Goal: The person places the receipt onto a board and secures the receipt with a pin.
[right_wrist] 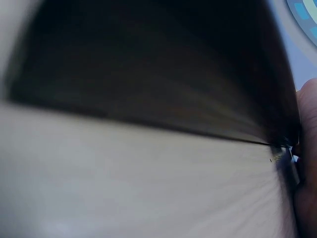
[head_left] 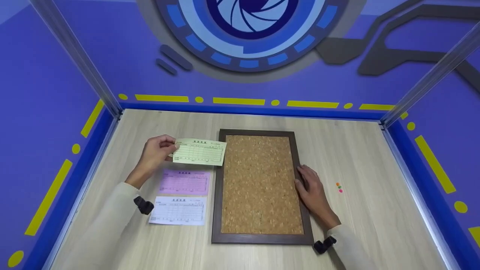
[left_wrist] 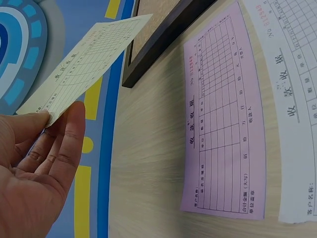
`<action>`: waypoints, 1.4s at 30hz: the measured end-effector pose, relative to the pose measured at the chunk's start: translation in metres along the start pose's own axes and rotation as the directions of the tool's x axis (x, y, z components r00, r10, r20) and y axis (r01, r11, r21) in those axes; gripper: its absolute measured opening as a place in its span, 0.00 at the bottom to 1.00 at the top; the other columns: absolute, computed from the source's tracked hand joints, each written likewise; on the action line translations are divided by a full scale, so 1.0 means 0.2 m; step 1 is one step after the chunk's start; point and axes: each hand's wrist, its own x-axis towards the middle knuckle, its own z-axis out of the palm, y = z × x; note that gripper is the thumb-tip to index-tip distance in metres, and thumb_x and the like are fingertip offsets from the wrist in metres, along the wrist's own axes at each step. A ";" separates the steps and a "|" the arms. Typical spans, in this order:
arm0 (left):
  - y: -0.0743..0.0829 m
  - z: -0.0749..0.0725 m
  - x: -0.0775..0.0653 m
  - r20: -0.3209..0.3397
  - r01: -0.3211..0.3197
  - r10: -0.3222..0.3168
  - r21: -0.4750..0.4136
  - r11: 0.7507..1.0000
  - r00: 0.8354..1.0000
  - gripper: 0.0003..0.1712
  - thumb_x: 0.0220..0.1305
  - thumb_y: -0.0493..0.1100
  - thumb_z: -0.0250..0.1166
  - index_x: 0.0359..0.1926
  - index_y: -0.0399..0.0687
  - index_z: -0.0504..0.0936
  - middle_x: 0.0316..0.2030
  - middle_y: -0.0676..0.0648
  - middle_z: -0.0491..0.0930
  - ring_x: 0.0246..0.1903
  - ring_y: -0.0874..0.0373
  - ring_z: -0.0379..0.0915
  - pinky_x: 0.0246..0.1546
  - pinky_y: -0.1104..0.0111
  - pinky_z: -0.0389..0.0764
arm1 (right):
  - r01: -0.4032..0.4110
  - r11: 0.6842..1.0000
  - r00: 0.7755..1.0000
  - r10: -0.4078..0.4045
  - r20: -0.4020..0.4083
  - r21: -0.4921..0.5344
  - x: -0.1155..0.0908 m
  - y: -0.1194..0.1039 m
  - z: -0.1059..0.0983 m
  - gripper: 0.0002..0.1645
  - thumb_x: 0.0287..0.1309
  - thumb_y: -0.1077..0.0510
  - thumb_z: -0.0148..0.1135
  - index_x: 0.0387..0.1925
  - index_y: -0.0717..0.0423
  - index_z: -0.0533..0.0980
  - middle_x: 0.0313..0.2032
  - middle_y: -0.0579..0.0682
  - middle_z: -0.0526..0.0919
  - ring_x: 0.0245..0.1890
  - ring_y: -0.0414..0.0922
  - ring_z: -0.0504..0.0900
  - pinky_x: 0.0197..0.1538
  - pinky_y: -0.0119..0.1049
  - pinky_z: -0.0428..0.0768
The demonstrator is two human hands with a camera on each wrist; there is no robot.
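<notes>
My left hand [head_left: 159, 150] pinches a pale green receipt slip [head_left: 199, 152] by its left end, thumb against fingers. The slip is lifted, its right end overlapping the corkboard's left frame edge in the head view. Below it on the table lie a pink receipt slip [head_left: 184, 183] and a white receipt slip [head_left: 178, 210]. Along the right side of the brown-framed corkboard [head_left: 261, 187] rests my right hand [head_left: 312, 189], its thumb and fingertips touching the frame. Only part of that hand [right_wrist: 308, 158] shows in the blurred right wrist view.
Several tiny coloured pieces [head_left: 339, 187], orange, green and pink, lie on the table to the right of my right hand. Blue-purple panels [head_left: 247, 88] with yellow marks enclose the table [head_left: 356, 157] at the back and both sides.
</notes>
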 end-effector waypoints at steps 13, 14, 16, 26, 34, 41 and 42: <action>-0.01 0.04 -0.01 0.010 -0.009 0.009 0.023 1.000 1.000 0.11 0.78 0.34 0.67 0.54 0.31 0.86 0.42 0.38 0.86 0.35 0.55 0.85 0.38 0.55 0.92 | 0.009 1.000 1.000 -0.009 -0.011 -0.008 -0.01 0.01 0.00 0.30 0.75 0.64 0.68 0.74 0.68 0.75 0.75 0.68 0.74 0.78 0.65 0.69 0.76 0.63 0.66; -0.01 0.04 -0.01 0.009 -0.013 0.013 0.023 1.000 1.000 0.11 0.78 0.34 0.67 0.54 0.31 0.86 0.42 0.38 0.86 0.35 0.55 0.85 0.38 0.55 0.92 | 0.008 1.000 1.000 -0.008 -0.011 -0.007 -0.01 0.00 0.00 0.30 0.75 0.64 0.68 0.74 0.68 0.75 0.75 0.68 0.74 0.78 0.66 0.69 0.76 0.63 0.67; 0.00 0.05 -0.01 0.012 -0.021 0.020 0.021 1.000 1.000 0.11 0.78 0.34 0.67 0.54 0.31 0.86 0.42 0.38 0.86 0.35 0.55 0.85 0.37 0.57 0.92 | 0.008 1.000 1.000 -0.008 -0.010 -0.009 -0.01 0.00 0.00 0.30 0.75 0.64 0.68 0.74 0.68 0.75 0.75 0.69 0.74 0.78 0.66 0.69 0.75 0.63 0.67; 0.01 0.08 -0.01 0.029 -0.006 0.007 -0.039 0.999 1.000 0.13 0.77 0.36 0.69 0.54 0.29 0.85 0.44 0.36 0.87 0.35 0.57 0.85 0.34 0.65 0.90 | -0.033 0.999 0.999 0.033 0.015 -0.004 -0.01 0.00 0.00 0.31 0.77 0.63 0.66 0.75 0.68 0.73 0.76 0.69 0.72 0.80 0.65 0.66 0.78 0.63 0.66; 0.01 0.10 -0.01 0.028 0.004 -0.004 -0.029 1.000 1.000 0.13 0.77 0.37 0.70 0.53 0.30 0.85 0.42 0.38 0.87 0.35 0.57 0.84 0.35 0.63 0.90 | -0.049 0.999 0.998 0.050 0.026 -0.009 0.00 0.00 0.00 0.30 0.77 0.64 0.66 0.75 0.67 0.74 0.77 0.68 0.72 0.80 0.65 0.67 0.78 0.65 0.65; 0.01 0.12 -0.01 0.030 0.003 -0.002 -0.050 0.999 1.000 0.12 0.77 0.35 0.69 0.53 0.29 0.85 0.42 0.38 0.87 0.35 0.57 0.85 0.34 0.66 0.90 | -0.066 0.998 0.997 0.065 0.045 0.003 0.00 -0.01 -0.01 0.31 0.78 0.63 0.65 0.76 0.66 0.73 0.78 0.69 0.70 0.80 0.66 0.65 0.79 0.66 0.63; 0.01 0.12 -0.01 0.030 0.002 -0.001 -0.050 0.999 1.000 0.12 0.77 0.35 0.69 0.53 0.29 0.85 0.42 0.38 0.87 0.35 0.58 0.85 0.33 0.67 0.89 | -0.067 0.998 0.997 0.067 0.047 0.006 0.00 -0.01 -0.02 0.31 0.78 0.62 0.65 0.77 0.66 0.72 0.78 0.69 0.70 0.80 0.66 0.65 0.79 0.66 0.63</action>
